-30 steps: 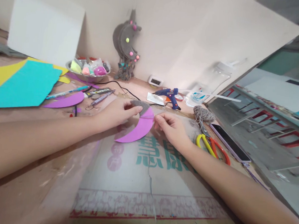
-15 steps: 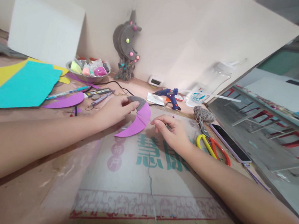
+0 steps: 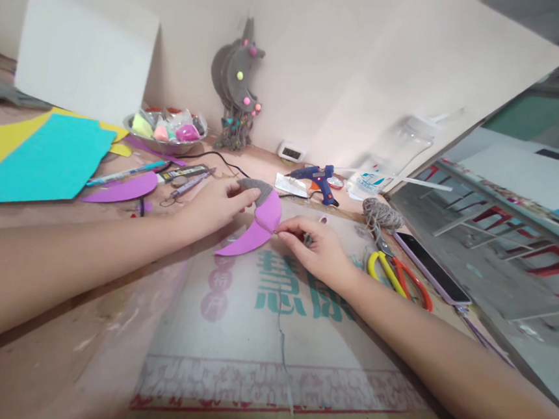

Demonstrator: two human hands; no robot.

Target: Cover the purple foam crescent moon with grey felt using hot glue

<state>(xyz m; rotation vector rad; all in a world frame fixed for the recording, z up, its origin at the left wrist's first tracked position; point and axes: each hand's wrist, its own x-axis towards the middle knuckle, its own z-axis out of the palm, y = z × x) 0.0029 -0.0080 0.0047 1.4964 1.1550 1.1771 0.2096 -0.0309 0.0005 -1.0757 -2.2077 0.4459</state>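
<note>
A purple crescent cutout [image 3: 254,234] is held above the printed plastic sheet, its upper end wrapped in grey yarn [image 3: 263,191]. My left hand [image 3: 221,206] is closed on that wrapped end, thumb in front. The fingers of my right hand [image 3: 316,244] are pinched at the crescent's outer right edge. A strand of the grey yarn crosses the purple face to these fingertips, and a bit of grey shows inside the curled palm. To the right lies a ball of grey yarn [image 3: 381,214], with yellow-and-orange-handled scissors [image 3: 401,277] just below it.
A blue glue gun [image 3: 317,179] and a small white digital clock [image 3: 291,152] stand behind my hands. At left are turquoise sheets [image 3: 48,163], another purple cutout [image 3: 124,189], pens and a metal bowl [image 3: 162,144]. A phone [image 3: 431,268] lies right; a grey moon ornament [image 3: 241,82] hangs behind.
My right hand has moved slightly left to the crescent's edge. The yarn strand now runs slanting across the purple face. My left hand stays in place.
</note>
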